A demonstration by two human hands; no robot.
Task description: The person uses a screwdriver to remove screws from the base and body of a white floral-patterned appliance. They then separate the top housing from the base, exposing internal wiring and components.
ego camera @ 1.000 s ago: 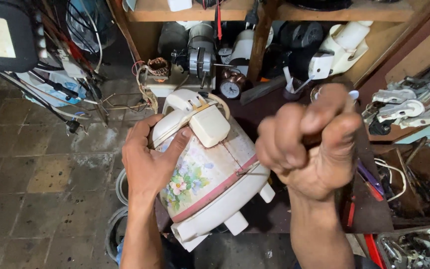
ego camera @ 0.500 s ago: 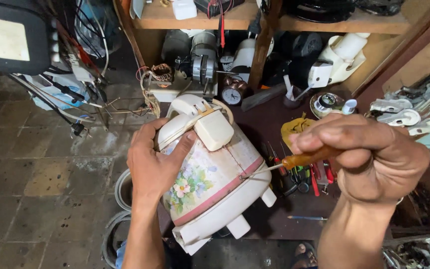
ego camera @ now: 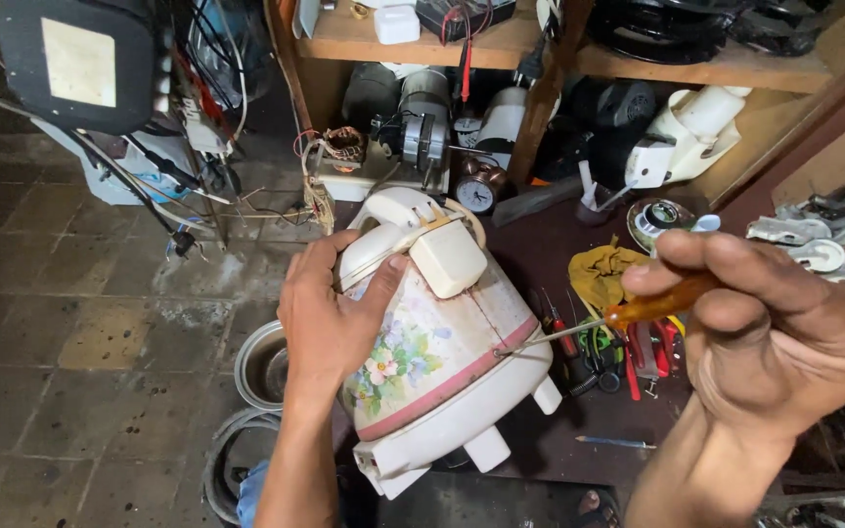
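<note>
My left hand (ego camera: 330,318) grips a white rice cooker (ego camera: 442,381) with a flower print and a pink band; the cooker lies tilted on its side, feet toward me. My right hand (ego camera: 775,342) is closed around a screwdriver (ego camera: 628,315) with an amber handle. Its thin metal shaft points left, and the tip touches the cooker's side near the pink band. A cream-coloured block (ego camera: 448,259) sits on the cooker's upper end, just beside my left thumb.
Several hand tools (ego camera: 628,357) and a yellow cloth (ego camera: 603,274) lie on the dark workbench (ego camera: 540,254) to the right. Wooden shelves (ego camera: 422,39) behind hold motors, a small clock (ego camera: 479,191) and appliance parts. A metal pot (ego camera: 264,367) and cables sit on the tiled floor (ego camera: 80,342).
My right hand has come down from in front of the cooker and moved right, bringing the screwdriver tip against the cooker's side. My left hand keeps its grip.
</note>
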